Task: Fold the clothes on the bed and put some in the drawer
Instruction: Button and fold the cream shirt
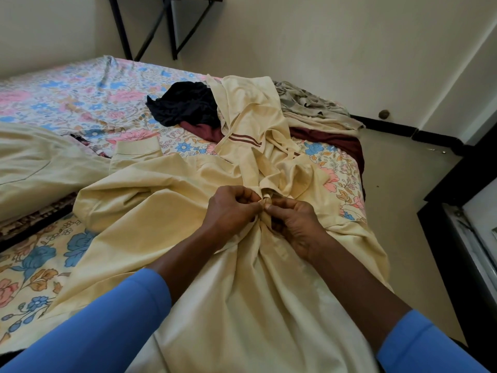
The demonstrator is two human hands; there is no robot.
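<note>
Head view: the person leans over the bed (80,98), and a cream garment (166,238) lies spread across its near right part, from the near edge up toward the middle. Both hands meet over the garment's centre line. The left hand (231,211) has its fingers curled and pinches a small fold of the cream cloth between thumb and fingertips. The right hand (298,227) comes in from the other side and pinches the same little fold, so the thumbs nearly touch. The cloth bunches into creases under and around the two hands and runs on below the wrists to the near edge. I cannot tell whether the fold holds a button or a knot. Blue sleeves (102,327) cover both forearms.

Beyond the hands, the garment's upper part, with two maroon stripes, rises over a heap near the far right corner. There a navy garment (183,103) sits to the left, a maroon garment (330,141) lies beneath, and a grey garment (309,106) lies at the right edge. Another cream piece (40,162) lies at the left edge, well apart from the hands. A dark metal bracket (169,28) stands on the far wall.
</note>
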